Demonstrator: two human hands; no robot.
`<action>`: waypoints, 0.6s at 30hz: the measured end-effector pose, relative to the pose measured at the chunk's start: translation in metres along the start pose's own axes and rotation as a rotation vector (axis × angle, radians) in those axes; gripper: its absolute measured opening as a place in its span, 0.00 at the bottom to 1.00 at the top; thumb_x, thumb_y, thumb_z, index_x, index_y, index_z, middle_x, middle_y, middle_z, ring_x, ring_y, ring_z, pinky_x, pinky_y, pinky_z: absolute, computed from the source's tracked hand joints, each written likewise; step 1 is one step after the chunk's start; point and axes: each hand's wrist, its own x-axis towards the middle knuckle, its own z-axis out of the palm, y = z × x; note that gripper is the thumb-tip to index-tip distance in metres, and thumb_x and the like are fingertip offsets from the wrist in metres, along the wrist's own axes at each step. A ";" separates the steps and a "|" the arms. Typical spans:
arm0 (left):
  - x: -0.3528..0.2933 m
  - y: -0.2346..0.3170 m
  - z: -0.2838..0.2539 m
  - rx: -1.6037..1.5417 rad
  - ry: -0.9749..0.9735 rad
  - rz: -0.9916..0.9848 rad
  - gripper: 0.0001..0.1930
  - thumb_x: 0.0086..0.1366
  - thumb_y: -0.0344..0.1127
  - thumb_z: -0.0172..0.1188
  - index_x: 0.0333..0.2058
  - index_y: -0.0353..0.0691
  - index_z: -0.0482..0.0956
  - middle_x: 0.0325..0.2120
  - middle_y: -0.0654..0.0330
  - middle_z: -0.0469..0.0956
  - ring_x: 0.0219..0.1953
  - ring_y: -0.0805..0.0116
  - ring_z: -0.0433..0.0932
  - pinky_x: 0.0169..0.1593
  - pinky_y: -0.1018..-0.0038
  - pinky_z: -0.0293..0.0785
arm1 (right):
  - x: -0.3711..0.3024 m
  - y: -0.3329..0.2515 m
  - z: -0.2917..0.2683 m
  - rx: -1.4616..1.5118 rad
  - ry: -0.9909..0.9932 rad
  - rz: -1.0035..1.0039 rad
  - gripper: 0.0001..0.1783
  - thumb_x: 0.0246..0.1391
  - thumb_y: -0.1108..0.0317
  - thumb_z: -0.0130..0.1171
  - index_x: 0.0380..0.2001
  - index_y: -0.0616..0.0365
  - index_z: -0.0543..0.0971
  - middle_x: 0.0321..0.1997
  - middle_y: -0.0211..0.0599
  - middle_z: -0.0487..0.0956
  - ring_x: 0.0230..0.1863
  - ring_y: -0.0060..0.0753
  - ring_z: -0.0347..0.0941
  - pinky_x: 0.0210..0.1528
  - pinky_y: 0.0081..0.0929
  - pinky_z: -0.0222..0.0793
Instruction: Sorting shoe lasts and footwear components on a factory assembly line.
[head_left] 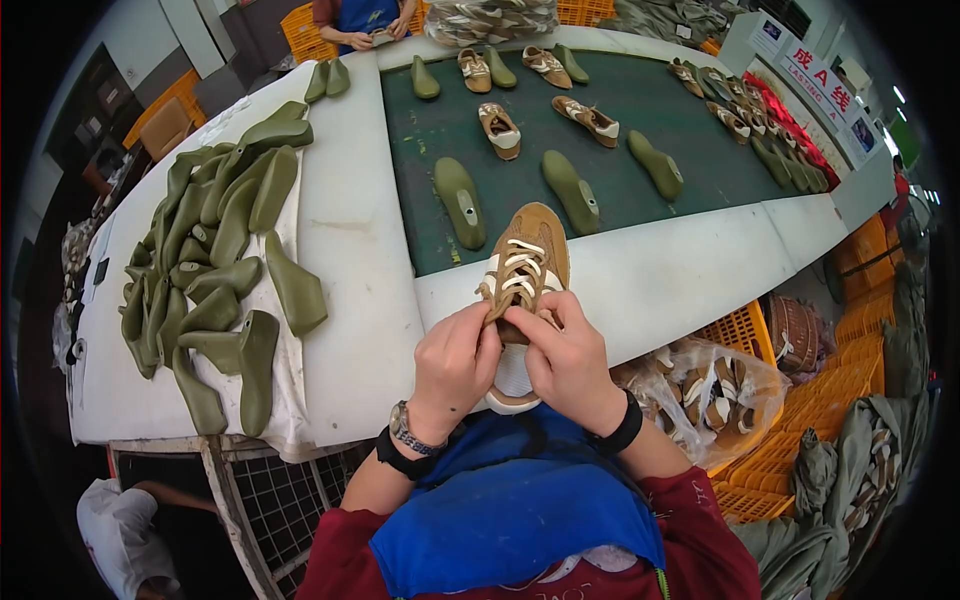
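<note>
A tan sneaker [541, 232] with white stripes and pale laces [524, 265] is in front of me, toe pointing away and heel toward my body. My left hand [452, 362] is closed on the left side of its collar, with fingertips pinching near the lower end of the lacing. On the opposite side, my right hand [572, 352] grips the collar edge, its thumb and fingers close to the left fingertips. The light insole [513, 372] shows between my hands. Beyond the toe, green shoe lasts [570, 190] lie spaced out on a dark green belt [520, 190].
A heap of green lasts [232, 225] covers the white table [350, 290] at left. More sneakers [499, 130] stand on the belt. At right are an orange crate [750, 328] and a plastic bag of shoes [705, 395]. Another person [365, 20] works at the far side.
</note>
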 end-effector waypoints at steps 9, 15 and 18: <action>0.000 -0.015 0.001 -0.266 0.141 -0.153 0.17 0.54 0.20 0.56 0.45 0.35 0.71 0.30 0.53 0.79 0.29 0.59 0.81 0.31 0.71 0.77 | 0.002 0.014 0.000 0.188 -0.108 -0.174 0.14 0.39 0.83 0.52 0.30 0.54 0.77 0.36 0.41 0.67 0.31 0.42 0.70 0.33 0.31 0.69; 0.012 -0.005 -0.011 -0.085 -0.230 0.035 0.18 0.48 0.21 0.59 0.39 0.44 0.78 0.29 0.55 0.70 0.29 0.57 0.74 0.31 0.68 0.72 | -0.004 0.022 0.010 0.326 0.118 -0.016 0.16 0.40 0.86 0.51 0.34 0.58 0.74 0.38 0.42 0.66 0.32 0.39 0.71 0.32 0.28 0.69; 0.017 -0.001 -0.018 -0.087 -0.292 0.098 0.15 0.47 0.21 0.58 0.36 0.42 0.78 0.28 0.54 0.69 0.29 0.56 0.72 0.31 0.68 0.71 | -0.003 0.024 0.010 0.412 0.169 0.029 0.19 0.39 0.87 0.49 0.37 0.58 0.71 0.40 0.41 0.66 0.33 0.32 0.70 0.29 0.23 0.69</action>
